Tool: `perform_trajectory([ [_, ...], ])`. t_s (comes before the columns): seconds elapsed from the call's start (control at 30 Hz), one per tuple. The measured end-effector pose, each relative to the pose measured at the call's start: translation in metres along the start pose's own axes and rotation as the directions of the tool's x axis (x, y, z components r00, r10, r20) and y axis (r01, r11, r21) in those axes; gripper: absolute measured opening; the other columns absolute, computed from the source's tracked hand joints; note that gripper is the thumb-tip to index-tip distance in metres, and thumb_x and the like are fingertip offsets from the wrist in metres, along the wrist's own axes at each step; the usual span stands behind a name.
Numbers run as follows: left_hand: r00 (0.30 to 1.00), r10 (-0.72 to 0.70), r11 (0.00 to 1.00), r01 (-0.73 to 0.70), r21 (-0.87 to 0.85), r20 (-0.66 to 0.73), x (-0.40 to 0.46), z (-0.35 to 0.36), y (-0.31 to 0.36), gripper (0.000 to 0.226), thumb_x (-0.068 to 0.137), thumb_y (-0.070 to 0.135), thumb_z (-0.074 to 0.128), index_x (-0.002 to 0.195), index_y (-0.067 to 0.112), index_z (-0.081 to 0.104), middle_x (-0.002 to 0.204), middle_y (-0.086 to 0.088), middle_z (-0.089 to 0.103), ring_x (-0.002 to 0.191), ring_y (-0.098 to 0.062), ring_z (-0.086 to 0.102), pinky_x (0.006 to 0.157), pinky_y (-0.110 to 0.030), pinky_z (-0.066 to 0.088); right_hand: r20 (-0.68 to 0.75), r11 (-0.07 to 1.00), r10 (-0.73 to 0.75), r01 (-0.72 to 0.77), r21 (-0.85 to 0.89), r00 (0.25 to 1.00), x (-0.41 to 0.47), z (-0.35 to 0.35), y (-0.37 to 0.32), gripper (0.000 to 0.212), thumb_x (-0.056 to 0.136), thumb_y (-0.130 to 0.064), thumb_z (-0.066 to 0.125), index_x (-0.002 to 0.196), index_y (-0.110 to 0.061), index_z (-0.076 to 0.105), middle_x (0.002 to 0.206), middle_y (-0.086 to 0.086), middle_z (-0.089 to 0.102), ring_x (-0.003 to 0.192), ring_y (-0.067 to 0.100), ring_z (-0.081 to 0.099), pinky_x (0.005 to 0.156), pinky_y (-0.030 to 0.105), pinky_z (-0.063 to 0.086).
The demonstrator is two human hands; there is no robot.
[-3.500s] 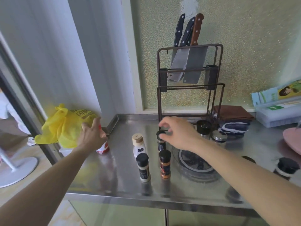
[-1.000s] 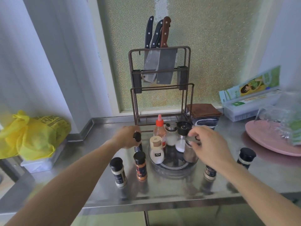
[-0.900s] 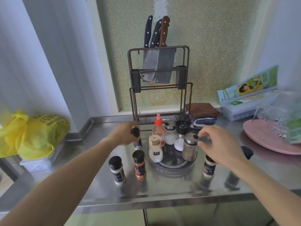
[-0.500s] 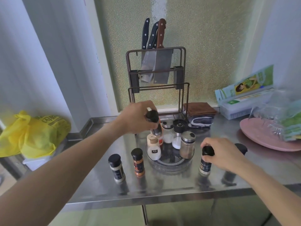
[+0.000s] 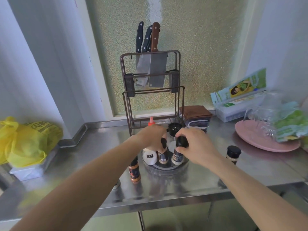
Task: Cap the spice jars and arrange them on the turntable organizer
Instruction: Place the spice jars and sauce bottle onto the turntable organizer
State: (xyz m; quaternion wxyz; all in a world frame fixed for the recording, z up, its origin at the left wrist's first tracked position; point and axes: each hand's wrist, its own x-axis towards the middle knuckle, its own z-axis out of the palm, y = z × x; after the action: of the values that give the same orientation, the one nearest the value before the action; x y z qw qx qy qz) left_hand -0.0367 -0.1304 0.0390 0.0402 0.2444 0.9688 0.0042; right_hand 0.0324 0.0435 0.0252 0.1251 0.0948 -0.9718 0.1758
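A clear round turntable point(image 5: 166, 168) sits mid-counter with several jars on it. My left hand point(image 5: 152, 136) grips a black-capped jar point(image 5: 163, 155) by its top, its base at the turntable's front. Beside it my right hand point(image 5: 195, 144) holds another black-capped spice jar point(image 5: 178, 152) by the cap, also standing on the turntable. A white bottle point(image 5: 150, 156) stands at the turntable's left, a red-tipped bottle point(image 5: 151, 121) and a black grinder top point(image 5: 175, 129) behind. An orange-labelled jar point(image 5: 134, 170) stands on the counter to the left; a capped jar point(image 5: 233, 154) stands to the right.
A knife rack point(image 5: 150, 84) with cleavers stands behind the turntable, folded cloths point(image 5: 195, 115) beside it. A pink plate point(image 5: 265, 139) with a plastic bag lies at right, boxes point(image 5: 238, 100) behind it. A yellow bag point(image 5: 28, 140) sits at left. The counter's front edge point(image 5: 166, 202) is close.
Both hands came together over the turntable: the left lowered its jar from the air onto it, the right carried its jar in from the counter at the right.
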Motion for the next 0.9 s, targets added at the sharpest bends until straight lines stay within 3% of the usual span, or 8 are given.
perform_trajectory([
  [0.13,0.998,0.038,0.997,-0.041,0.066,0.057,-0.007,0.002,0.001,0.051,0.076,0.043,0.083,0.118,0.019,0.065,0.117,-0.001,0.063,0.106,-0.025,0.060,0.089,-0.047,0.056,0.049,1.000,0.017,-0.016,-0.016,0.999,0.006,0.013,-0.006,0.045,0.085,-0.032,0.077,0.127,-0.025,0.059,0.127,-0.001,0.068,0.121,0.026,0.061,0.097,0.038,0.049],
  [0.43,0.993,0.089,0.993,-0.095,0.075,0.080,-0.015,-0.001,-0.004,0.053,0.070,0.047,0.085,0.116,0.025,0.071,0.108,0.004,0.066,0.100,-0.022,0.061,0.080,-0.038,0.053,0.103,0.999,-0.026,0.030,-0.035,0.994,0.007,0.031,-0.015,0.041,0.086,-0.027,0.076,0.124,-0.023,0.062,0.121,0.003,0.068,0.119,0.028,0.060,0.095,0.037,0.046],
  [0.53,0.992,0.097,0.991,-0.103,0.090,0.075,-0.017,-0.001,-0.005,0.057,0.070,0.048,0.085,0.119,0.026,0.068,0.111,0.003,0.068,0.106,-0.023,0.061,0.088,-0.042,0.054,0.119,1.000,-0.023,0.024,-0.012,0.993,0.003,0.031,-0.017,0.046,0.084,-0.031,0.077,0.125,-0.024,0.059,0.120,0.002,0.068,0.118,0.027,0.060,0.091,0.038,0.049],
  [0.63,0.992,0.110,0.991,-0.113,0.066,0.056,-0.023,-0.002,-0.009,0.075,0.067,0.051,0.086,0.133,0.031,0.056,0.125,0.004,0.066,0.118,-0.023,0.058,0.099,-0.046,0.050,0.123,0.999,-0.033,0.030,0.033,0.992,-0.002,0.015,-0.011,0.058,0.079,-0.037,0.081,0.130,-0.026,0.057,0.122,-0.003,0.070,0.111,0.021,0.066,0.089,0.035,0.055],
  [0.7,0.994,0.111,0.994,-0.111,0.010,-0.020,-0.035,-0.009,-0.016,0.082,0.070,0.051,0.085,0.142,0.034,0.048,0.133,0.006,0.064,0.122,-0.019,0.057,0.104,-0.045,0.048,0.078,0.998,-0.008,0.003,0.066,0.997,-0.009,-0.006,0.006,0.052,0.083,-0.035,0.080,0.130,-0.028,0.059,0.122,-0.008,0.070,0.105,0.013,0.069,0.091,0.033,0.057],
  [0.83,0.984,0.041,0.998,-0.049,-0.041,-0.171,-0.070,-0.023,-0.046,0.068,0.081,0.052,0.076,0.141,0.035,0.048,0.138,0.009,0.061,0.123,-0.014,0.057,0.108,-0.041,0.046,-0.072,0.977,0.118,-0.129,-0.172,0.990,-0.025,-0.046,0.063,0.032,0.090,-0.036,0.070,0.121,-0.029,0.066,0.123,-0.003,0.070,0.108,0.020,0.068,0.089,0.037,0.056],
  [0.9,0.989,-0.017,0.999,0.010,-0.041,-0.150,-0.082,-0.019,-0.060,0.061,0.083,0.053,0.073,0.138,0.035,0.052,0.137,0.008,0.062,0.121,-0.014,0.058,0.107,-0.042,0.048,0.005,0.924,0.235,-0.221,-0.310,0.972,-0.033,-0.050,0.087,0.039,0.089,-0.044,0.069,0.125,-0.029,0.064,0.125,0.000,0.067,0.111,0.024,0.065,0.087,0.037,0.055],
])
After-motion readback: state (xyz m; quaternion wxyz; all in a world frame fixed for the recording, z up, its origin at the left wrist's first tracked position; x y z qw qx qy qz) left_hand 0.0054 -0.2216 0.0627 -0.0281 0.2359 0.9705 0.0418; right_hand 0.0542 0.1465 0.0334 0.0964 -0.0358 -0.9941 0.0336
